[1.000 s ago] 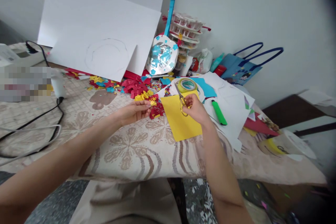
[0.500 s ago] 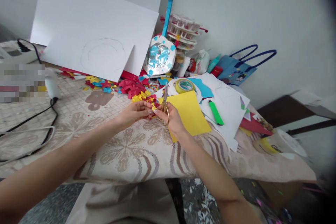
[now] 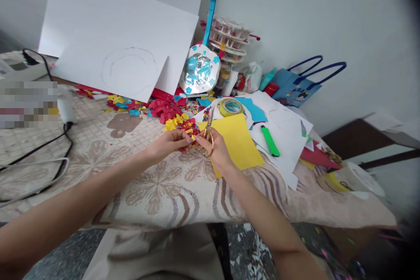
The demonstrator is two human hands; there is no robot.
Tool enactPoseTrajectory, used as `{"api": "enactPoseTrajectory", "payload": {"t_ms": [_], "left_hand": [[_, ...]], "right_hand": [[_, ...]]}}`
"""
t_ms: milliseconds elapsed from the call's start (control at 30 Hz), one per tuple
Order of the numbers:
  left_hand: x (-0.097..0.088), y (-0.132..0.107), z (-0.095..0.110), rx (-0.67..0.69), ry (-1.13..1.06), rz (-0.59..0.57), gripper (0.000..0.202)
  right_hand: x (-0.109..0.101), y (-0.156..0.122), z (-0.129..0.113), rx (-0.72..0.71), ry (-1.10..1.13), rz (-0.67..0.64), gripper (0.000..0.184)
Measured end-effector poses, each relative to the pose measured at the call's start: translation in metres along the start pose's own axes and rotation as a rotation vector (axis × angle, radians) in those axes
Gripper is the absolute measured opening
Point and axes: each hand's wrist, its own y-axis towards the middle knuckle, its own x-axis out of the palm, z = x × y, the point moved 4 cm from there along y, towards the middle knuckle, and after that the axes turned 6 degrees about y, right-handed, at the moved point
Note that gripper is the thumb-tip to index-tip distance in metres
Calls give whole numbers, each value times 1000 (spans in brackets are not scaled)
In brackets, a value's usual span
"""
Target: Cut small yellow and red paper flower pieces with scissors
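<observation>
Between the fingertips of my left hand is a small piece of yellow paper, mostly covered by the fingers. My right hand is closed around a pair of gold-handled scissors, blades pointing away from me; its thumb and fingertips also meet the small yellow piece. Under and beside the right hand lies a square sheet of yellow paper. Just beyond my fingertips are a pile of yellow paper cut-outs and a heap of red paper cut-outs.
A green marker-like object and a roll of tape rest on white paper at right. White boards lean against the wall. A flower-shaped craft, a blue bag and stacked trays stand behind. Black cables run left.
The scissors have tilted slightly to the right in my right hand. The fingers of my left hand have shifted a little around the small yellow piece.
</observation>
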Motion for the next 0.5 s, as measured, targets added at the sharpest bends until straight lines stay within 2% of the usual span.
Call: {"api": "enactPoseTrajectory", "payload": {"t_ms": [300,500], "left_hand": [[4,-2,0,-9,44,0,30],[4,0,0,111,106,-7,33]], "right_hand": [[3,-1,2,15,11,-40,26],[3,-2,6,-3,7,-66,24]]}}
